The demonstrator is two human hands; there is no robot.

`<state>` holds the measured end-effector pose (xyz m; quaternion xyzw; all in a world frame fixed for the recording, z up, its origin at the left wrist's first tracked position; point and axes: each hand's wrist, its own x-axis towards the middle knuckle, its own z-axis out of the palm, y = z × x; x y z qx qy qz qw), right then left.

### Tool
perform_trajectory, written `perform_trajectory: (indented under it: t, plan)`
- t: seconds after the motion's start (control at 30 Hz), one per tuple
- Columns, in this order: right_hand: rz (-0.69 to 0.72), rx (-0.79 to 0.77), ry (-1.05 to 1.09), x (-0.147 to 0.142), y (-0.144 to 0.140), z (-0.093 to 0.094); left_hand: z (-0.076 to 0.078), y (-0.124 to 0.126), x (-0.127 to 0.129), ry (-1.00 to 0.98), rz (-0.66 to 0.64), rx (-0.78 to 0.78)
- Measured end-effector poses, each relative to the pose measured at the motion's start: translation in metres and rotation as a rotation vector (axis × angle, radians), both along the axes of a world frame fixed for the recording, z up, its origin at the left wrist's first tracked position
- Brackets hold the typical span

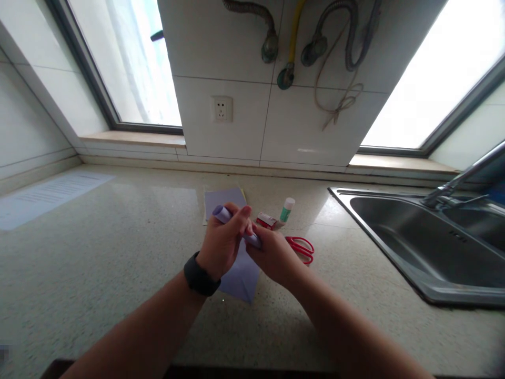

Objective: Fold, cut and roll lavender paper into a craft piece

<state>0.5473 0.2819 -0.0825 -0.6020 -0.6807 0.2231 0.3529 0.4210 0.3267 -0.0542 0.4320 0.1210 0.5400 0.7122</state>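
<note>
A rolled tube of lilac paper [222, 213] is held aslant above the counter, its open end at the upper left. My left hand [224, 239], with a dark band on the wrist, is closed round the tube's upper part. Further down, my right hand [276, 252] grips the lower end. Beneath my hands lies a flat sheet of lilac paper [239, 279], partly covered by them. Behind them rests a stack of lilac paper [223, 197]. Red-handled scissors [302, 248] lie just beyond my right hand, their blades hidden.
A glue stick [288, 209] with a white cap stands beside a small red-and-white box [266, 220]. On the right is a steel sink [394, 273] with a tap [453, 184]. A printed sheet [51, 197] lies at far left. The tiled wall bears a socket [222, 109] and hoses.
</note>
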Motion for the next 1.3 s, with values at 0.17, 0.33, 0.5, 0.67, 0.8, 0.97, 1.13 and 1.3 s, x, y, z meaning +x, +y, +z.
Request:
perform_trajectory:
  t: [0.17,0.33,0.5,0.67,0.8,0.97,1.13,1.3]
  plan:
    - [0.113,-0.142,0.102,0.0,-0.003,-0.001,0.0,0.003,-0.004,-0.019,-0.144,-0.028]
    - [0.735,-0.729,0.422,0.013,-0.005,0.004,-0.004,0.007,-0.018,0.059,-0.65,0.166]
    - [0.805,-0.737,0.402,0.013,-0.006,0.006,-0.003,0.003,-0.019,0.105,-0.683,0.198]
    - [0.117,-0.2,0.212,0.003,0.0,-0.003,0.0,0.003,-0.004,-0.016,-0.112,-0.011]
    - [-0.021,-0.008,-0.015,0.0,0.002,-0.008,-0.002,0.004,0.0,-0.022,0.002,-0.062]
    - [0.447,-0.537,0.406,0.008,-0.005,-0.002,-0.001,0.003,-0.013,-0.032,-0.396,-0.002]
    - [0.9,-0.852,0.701,0.016,-0.007,0.002,-0.002,0.002,-0.02,-0.047,-0.665,0.122]
    - [1.007,-0.875,0.736,0.014,-0.004,-0.004,-0.002,0.002,-0.017,-0.14,-0.749,0.215]
